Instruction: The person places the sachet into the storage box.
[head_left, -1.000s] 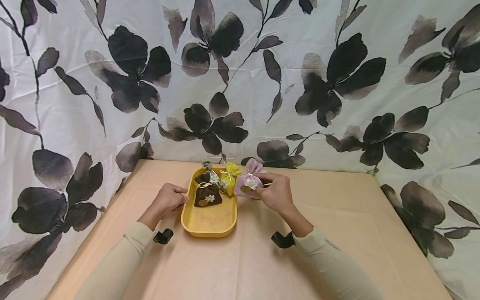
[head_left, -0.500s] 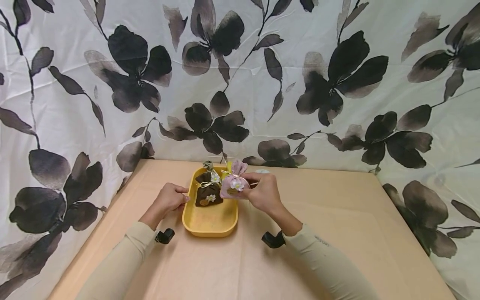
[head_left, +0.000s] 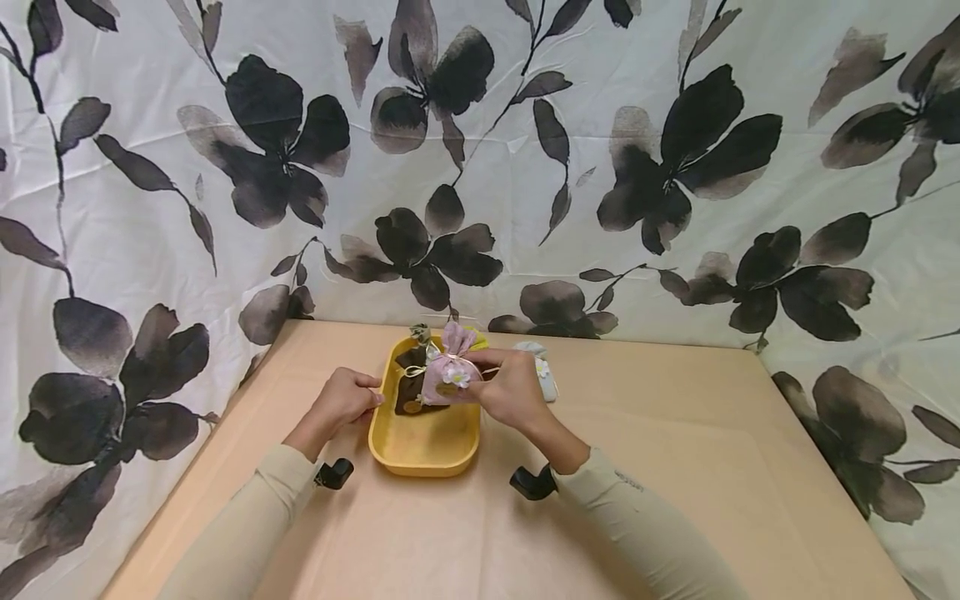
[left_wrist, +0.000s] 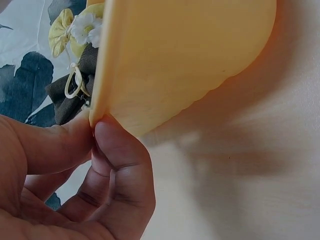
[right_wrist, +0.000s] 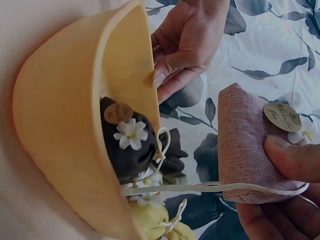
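Note:
My left hand [head_left: 341, 402] pinches the left rim of a yellow tray [head_left: 423, 456] between thumb and fingers. Above the tray, my right hand [head_left: 516, 392] holds a pink drawstring pouch [head_left: 437, 385] with a white flower and a round tag [right_wrist: 282, 117]. Its pale cord [right_wrist: 200, 188] stretches toward the tray wall in the right wrist view. Inside the tray lies a dark brown pouch [right_wrist: 131, 157], also with a white flower and tag. Beside it sits a yellow pouch [right_wrist: 150, 217], mostly hidden behind the pink one in the head view. Another patterned pouch top [head_left: 420, 333] shows at the tray's far end.
A pale grey-white pouch [head_left: 547, 385] rests on the table just beyond my right hand, partly covered by it. The table [head_left: 660, 467] has a peach-coloured cover, and a white cloth [head_left: 525, 192] with dark flowers hangs behind it.
My right hand has carried the pink pouch leftward from the tray's right edge to over the brown and yellow pouches, exposing the grey-white pouch. My left hand stays on the rim.

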